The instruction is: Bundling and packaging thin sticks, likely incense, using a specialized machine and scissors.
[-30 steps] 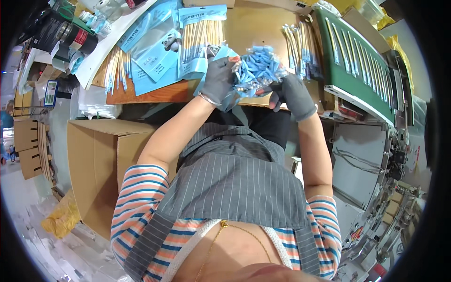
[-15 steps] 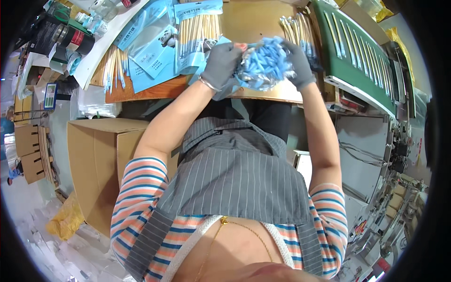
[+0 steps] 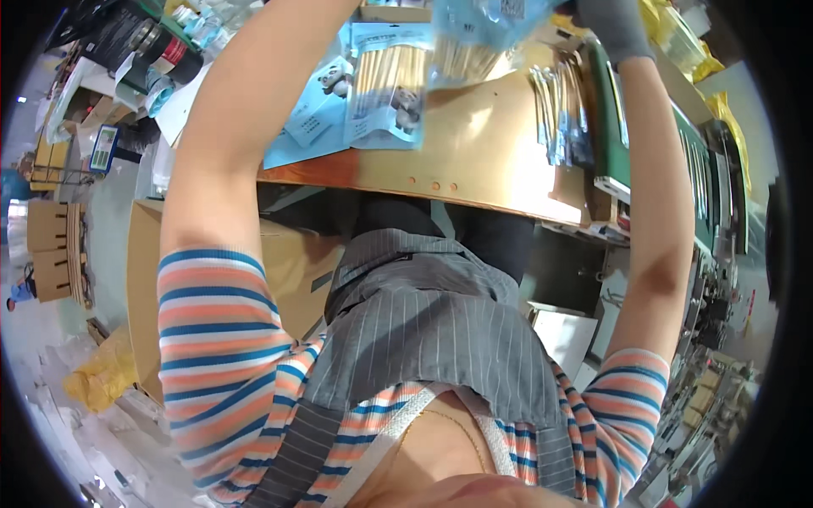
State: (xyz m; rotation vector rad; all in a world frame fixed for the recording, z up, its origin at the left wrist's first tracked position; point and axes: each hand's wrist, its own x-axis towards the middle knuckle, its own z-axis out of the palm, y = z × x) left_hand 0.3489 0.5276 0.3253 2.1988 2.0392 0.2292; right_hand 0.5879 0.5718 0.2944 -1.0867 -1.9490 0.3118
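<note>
Two arms reach to the frame's top. Our right hand [image 3: 616, 25], gloved, grips the blue packs [image 3: 487, 21] above the surface [image 3: 474, 161]; left hand out of view, state unknown. We should support the bundle underneath so no pack slides out.

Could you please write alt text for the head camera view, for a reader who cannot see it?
Seen from above, a person in a striped shirt and grey apron raises both arms over a wooden worktable; the grey-gloved right hand holds up a bundle of light blue packets at the top edge. More blue packets of sticks lie on the table; the left hand is out of view.
</note>
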